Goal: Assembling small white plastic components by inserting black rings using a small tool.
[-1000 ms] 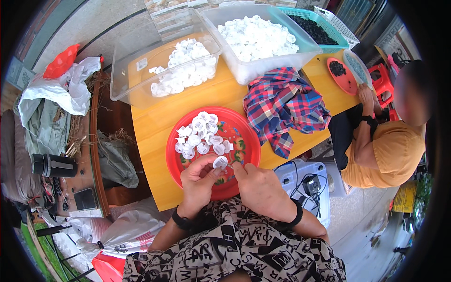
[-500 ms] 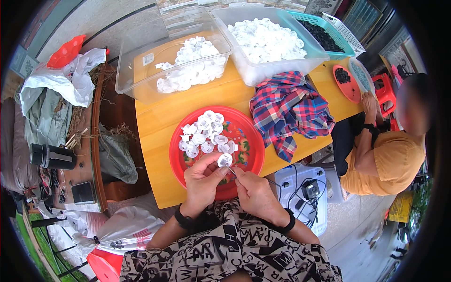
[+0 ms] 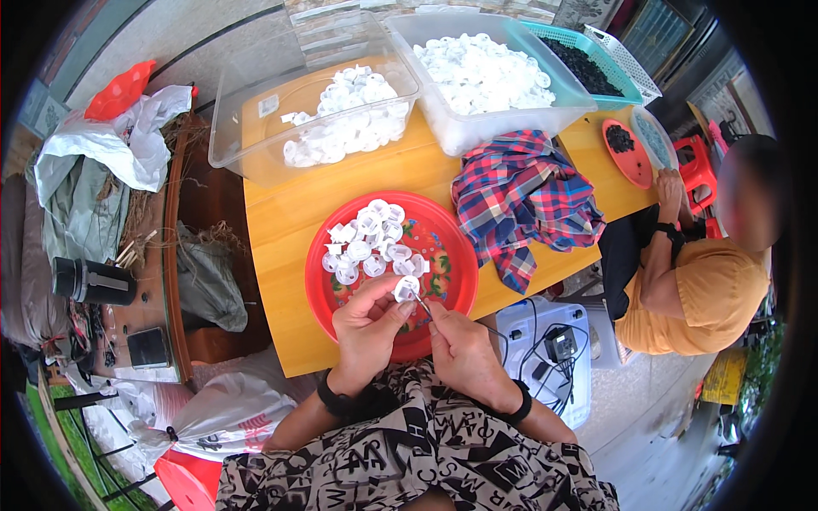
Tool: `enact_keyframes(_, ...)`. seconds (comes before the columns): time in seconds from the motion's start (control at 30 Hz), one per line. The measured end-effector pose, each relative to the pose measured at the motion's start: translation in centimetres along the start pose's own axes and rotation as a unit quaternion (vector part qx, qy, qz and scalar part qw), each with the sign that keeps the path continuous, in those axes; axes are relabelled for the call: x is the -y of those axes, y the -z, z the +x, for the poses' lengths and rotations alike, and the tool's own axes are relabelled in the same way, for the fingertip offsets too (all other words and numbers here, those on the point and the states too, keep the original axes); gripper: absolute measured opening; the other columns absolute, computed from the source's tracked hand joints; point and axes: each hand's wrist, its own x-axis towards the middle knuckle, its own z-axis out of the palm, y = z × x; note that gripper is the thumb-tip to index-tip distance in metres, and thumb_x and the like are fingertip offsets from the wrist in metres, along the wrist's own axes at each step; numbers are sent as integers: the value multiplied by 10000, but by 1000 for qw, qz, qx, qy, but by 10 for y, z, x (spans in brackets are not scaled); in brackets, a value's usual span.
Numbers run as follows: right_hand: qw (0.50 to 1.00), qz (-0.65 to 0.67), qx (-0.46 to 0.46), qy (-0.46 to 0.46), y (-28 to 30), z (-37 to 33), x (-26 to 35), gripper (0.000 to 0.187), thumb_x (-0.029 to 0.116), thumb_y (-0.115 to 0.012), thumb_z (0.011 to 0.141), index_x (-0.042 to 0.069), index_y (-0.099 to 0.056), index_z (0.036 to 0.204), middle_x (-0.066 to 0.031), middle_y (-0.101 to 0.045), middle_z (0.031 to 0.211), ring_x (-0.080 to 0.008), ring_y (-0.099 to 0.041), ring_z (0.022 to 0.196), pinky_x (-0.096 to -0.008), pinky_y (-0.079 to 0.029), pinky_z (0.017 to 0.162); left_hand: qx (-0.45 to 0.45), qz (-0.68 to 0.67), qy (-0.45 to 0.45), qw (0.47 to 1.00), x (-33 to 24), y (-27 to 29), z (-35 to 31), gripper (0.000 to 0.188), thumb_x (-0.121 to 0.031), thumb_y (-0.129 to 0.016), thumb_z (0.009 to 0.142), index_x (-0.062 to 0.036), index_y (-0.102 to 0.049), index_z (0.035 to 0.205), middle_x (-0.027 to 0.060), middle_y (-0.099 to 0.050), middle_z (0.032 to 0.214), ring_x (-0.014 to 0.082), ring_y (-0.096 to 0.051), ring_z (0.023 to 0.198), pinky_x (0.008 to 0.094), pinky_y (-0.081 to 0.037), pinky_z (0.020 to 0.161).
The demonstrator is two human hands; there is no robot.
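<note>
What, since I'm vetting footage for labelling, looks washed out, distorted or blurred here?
Head view: the heaped white pieces look nearly washed out; head view: fisheye bows the edge of the brown desk, corners black; head view: the other person's head is blurred, the held white piece fairly clear.

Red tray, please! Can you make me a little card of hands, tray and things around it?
Left hand: pinches a small white part
Right hand: holds a thin tool up to it
Red tray: holds loose white pieces
Right of tray: crumpled plaid cloth
Behind tray: clear bin, cloudy bin, white pieces in both
Far right: an orange-shirted person
</note>
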Motion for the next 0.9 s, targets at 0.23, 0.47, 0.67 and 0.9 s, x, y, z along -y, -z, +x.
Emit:
enact_keyframes(0.23, 994, -106, 30, 19, 2, 0, 6, 370, -19, -555, 747, -59, -521, 1113, -177, -553, 755, -344, -586, 652, -387, -489, 598, -6, -9, 18, 1000, -2, -1, -3, 300, 112, -586, 800, 20, -587, 1085, 92, -564, 1071, 104, -582, 780, 225, -504, 618)
enact_keyframes(0.47, 873, -445, 108, 168, 23, 10, 27, 455, 104, -584, 656, -93, -578, 1066, -87, -548, 681, -171, -555, 543, -277, -443, 450, 22, 70, -18, 997, 4, 1, -5, 311, 167, -565, 774, 31, -594, 1052, 110, -568, 1071, 146, -599, 870, 249, -523, 708)
enact_keyframes(0.67, 823, -511, 131, 211, 21, 10, 30, 396, 96, -570, 675, -100, -610, 1016, -67, -534, 628, -150, -541, 529, -247, -416, 409, 45, 110, -21, 993, 14, 7, -4, 311, 190, -551, 766, 37, -593, 1034, 123, -565, 1088, 184, -600, 930, 284, -519, 796)
enact_keyframes(0.9, 827, -495, 143, 225, 24, 11, 30, 413, 88, -580, 688, -115, -585, 1048, -72, -548, 638, -147, -545, 532, -235, -425, 426, 41, 78, 4, 996, 9, 5, -5, 277, 173, -532, 789, 47, -585, 1030, 125, -586, 1058, 177, -593, 953, 292, -512, 808)
